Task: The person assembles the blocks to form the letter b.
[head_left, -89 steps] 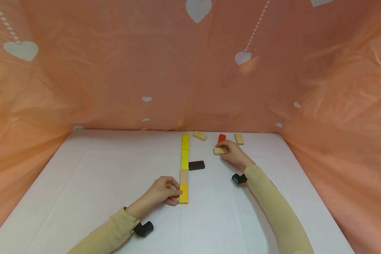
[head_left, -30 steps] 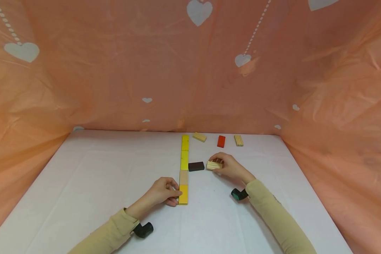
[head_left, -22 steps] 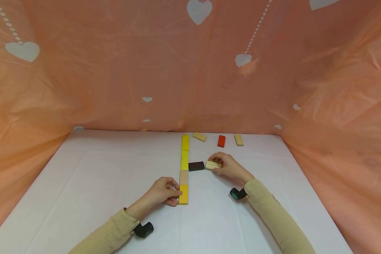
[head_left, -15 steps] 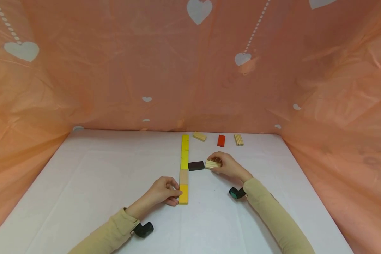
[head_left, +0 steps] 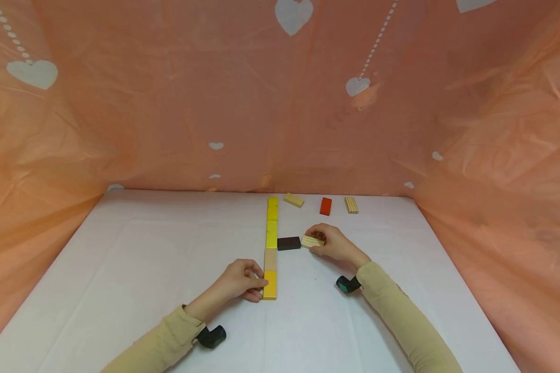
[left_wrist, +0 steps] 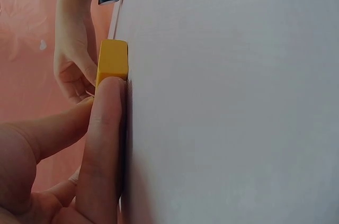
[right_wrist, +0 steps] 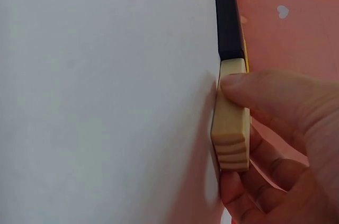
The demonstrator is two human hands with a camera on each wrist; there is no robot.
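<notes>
My left hand has its thumb at the left edge of a deep-yellow wooden block, the near end of a straight row. In the left wrist view a finger lies low against that block. The row continues with a tan block and two bright yellow blocks. A dark brown block juts rightward from the row. At its right end lies a pale wood-grained block, pinched by my right hand, thumb on the near face and fingers behind.
Towards the table's back edge lie a pale block, a red block and a striped pale block. The white tabletop meets an orange curtain at the back and sides.
My right hand has carried the pale wood-grained block from beside the red block towards me and leftward, up to the brown block's end. My left hand stays at the deep-yellow block.
</notes>
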